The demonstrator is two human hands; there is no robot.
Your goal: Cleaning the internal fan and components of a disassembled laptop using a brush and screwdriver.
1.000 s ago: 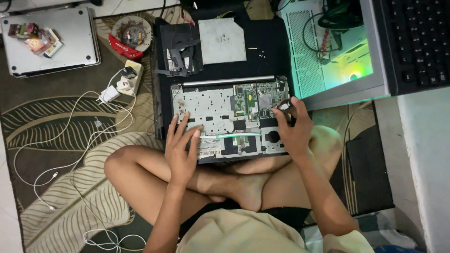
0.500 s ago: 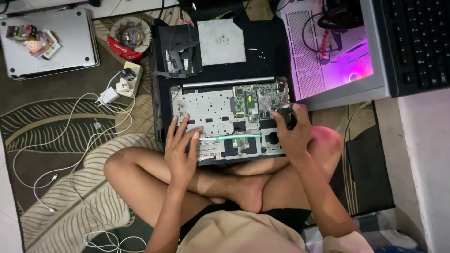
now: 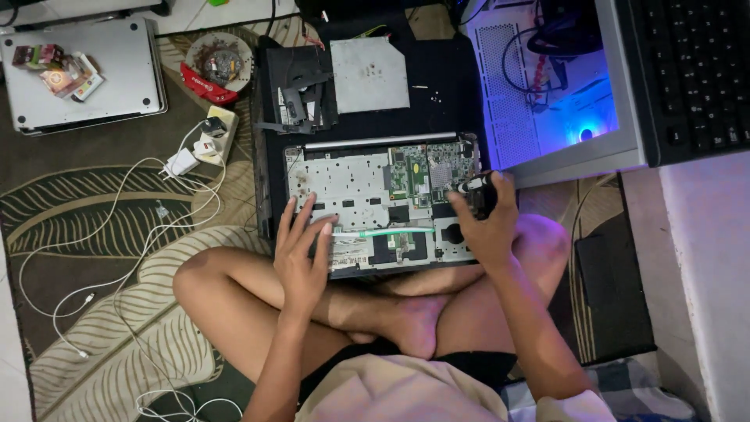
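An opened laptop chassis [image 3: 359, 184] lies on a black mat in front of my crossed legs, its green circuit board [image 3: 418, 168] exposed. My left hand [image 3: 301, 254] rests flat on the chassis's lower left, fingers spread, near a thin pale green tool [image 3: 383, 232] lying across it. My right hand [image 3: 488, 223] grips a black and silver electric screwdriver [image 3: 476, 187] at the right edge of the chassis, its tip over the board's right side.
A silver closed laptop [image 3: 86, 78] with small packets lies top left. A round dish of parts [image 3: 219, 62], a power strip with white cables [image 3: 207, 141], a metal plate [image 3: 369, 74], an open lit computer case [image 3: 547, 101] and a black keyboard [image 3: 691, 70] surround the mat.
The light inside the computer case went from green to pink to blue. My right hand shifted slightly on the screwdriver; my left hand stayed put.
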